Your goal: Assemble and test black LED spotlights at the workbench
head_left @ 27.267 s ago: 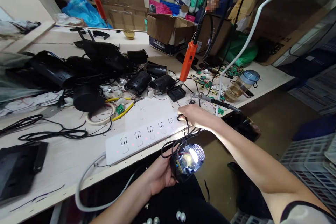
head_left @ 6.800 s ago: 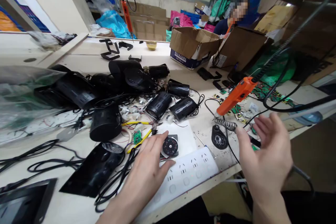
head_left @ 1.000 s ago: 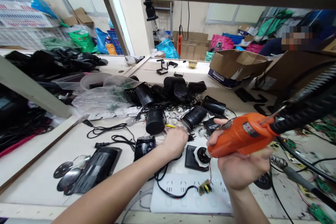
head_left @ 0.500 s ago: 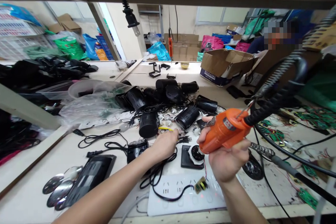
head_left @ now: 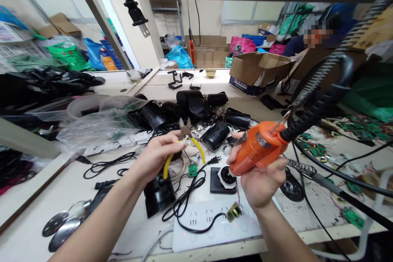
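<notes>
My right hand is wrapped round an orange electric screwdriver. The tool's tip end lies close to a round black part with a white rim, which rests on a flat black square piece. My left hand is closed on cutting pliers with yellow handles; the jaws point up and stand apart. Something small and white shows at my left fingertips. Below that hand is a black plastic housing, and beside it a small green circuit board on thin wires.
A white power strip lies at the front edge, with a black two-pin plug cord above it. Several black cylindrical housings are heaped behind. Circuit boards cover the right. An open carton stands behind; a person sits beyond.
My left hand has lifted the pliers up and left from the pile. The black housing below it has shifted and the small circuit board has come into view. My right hand keeps its hold.
</notes>
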The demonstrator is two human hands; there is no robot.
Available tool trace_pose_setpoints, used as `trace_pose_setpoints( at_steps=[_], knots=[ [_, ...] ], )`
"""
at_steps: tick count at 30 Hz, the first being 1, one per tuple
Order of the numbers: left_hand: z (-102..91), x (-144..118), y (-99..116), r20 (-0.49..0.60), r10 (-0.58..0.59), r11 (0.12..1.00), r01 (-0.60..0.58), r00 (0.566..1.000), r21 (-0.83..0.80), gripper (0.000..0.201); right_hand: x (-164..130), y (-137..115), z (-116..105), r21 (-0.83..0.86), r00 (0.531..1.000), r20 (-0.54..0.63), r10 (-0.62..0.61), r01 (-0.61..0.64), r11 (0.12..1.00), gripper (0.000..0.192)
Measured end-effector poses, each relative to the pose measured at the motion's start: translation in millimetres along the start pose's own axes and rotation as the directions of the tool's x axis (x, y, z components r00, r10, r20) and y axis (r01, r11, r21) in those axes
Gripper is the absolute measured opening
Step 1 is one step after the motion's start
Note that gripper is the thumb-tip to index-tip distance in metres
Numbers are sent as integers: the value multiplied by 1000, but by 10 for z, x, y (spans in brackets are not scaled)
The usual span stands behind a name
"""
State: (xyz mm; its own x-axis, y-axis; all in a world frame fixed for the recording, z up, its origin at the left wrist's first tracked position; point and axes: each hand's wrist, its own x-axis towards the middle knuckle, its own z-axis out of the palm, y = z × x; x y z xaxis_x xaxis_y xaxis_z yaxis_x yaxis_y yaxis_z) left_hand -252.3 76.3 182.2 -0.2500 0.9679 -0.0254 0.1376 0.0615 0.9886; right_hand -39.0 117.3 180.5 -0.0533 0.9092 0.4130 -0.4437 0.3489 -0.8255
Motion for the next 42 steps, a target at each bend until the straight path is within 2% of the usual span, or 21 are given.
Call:
trace_pose_setpoints(
  at_steps=[2, 4, 7, 11, 13, 15, 17, 19, 20, 22, 24, 26, 28, 36, 42],
  knots=[
    [-32, -51, 23, -7, -52, 952, 48, 999, -303, 31, 1, -8, 3, -2, 1000, -10, 10, -10, 1000, 65],
    [-29, -121, 6, 26, -94, 876, 96, 995, -473, 33, 8, -17, 7, 9, 1000, -20, 18, -18, 1000, 68],
    [30, -269, -88, 112, -145, 822, 183, 983, -540, 41, 20, -29, 9, 28, 999, -20, 35, -35, 999, 63],
    [167, -480, -228, 264, -151, 733, 287, 953, -616, 53, 22, -41, -2, 20, 998, -17, 59, -58, 998, 66],
    [231, -550, -251, 304, -252, 759, 383, 919, -526, 53, 22, -49, -5, 17, 997, -17, 78, -77, 997, 68],
    [273, -592, -233, 268, -367, 857, 435, 891, -275, 38, 25, -55, -5, 12, 997, -19, 81, -81, 997, 72],
    [293, -618, -183, 219, -375, 926, 374, 901, 50, 22, 33, -57, -2, 10, 998, -28, 64, -63, 998, 76],
    [304, -649, -116, 233, -281, 919, 192, 931, 343, 23, 40, -56, 2, 10, 998, -37, 45, -44, 999, 77],
    [310, -669, -83, 244, -233, 874, 92, 941, 477, 22, 43, -56, 4, 9, 998, -42, 40, -40, 999, 77],
    [330, -715, -31, 235, -167, 697, -54, 958, 715, 20, 44, -58, 8, 6, 998, -46, 35, -34, 999, 76],
    [353, -760, -7, 197, -143, 492, -103, 970, 864, 18, 43, -63, 14, 14, 998, -56, 27, -27, 1000, 71],
    [369, -788, -9, 193, -142, 366, -130, 971, 922, 16, 42, -68, 20, 37, 998, -64, 20, -18, 999, 67],
    [379, -798, -25, 213, -147, 328, -156, 966, 932, 16, 42, -68, 24, 57, 998, -63, 20, -17, 998, 65],
    [476, -762, -117, 271, -107, 419, -203, 957, 885, 14, 30, -66, 3, 20, 1000, -28, 11, -10, 1000, 70],
    [557, -727, -160, 300, -75, 430, -241, 951, 870, 10, 30, -71, -4, 16, 1000, -17, 14, -14, 1000, 68]
  ],
)
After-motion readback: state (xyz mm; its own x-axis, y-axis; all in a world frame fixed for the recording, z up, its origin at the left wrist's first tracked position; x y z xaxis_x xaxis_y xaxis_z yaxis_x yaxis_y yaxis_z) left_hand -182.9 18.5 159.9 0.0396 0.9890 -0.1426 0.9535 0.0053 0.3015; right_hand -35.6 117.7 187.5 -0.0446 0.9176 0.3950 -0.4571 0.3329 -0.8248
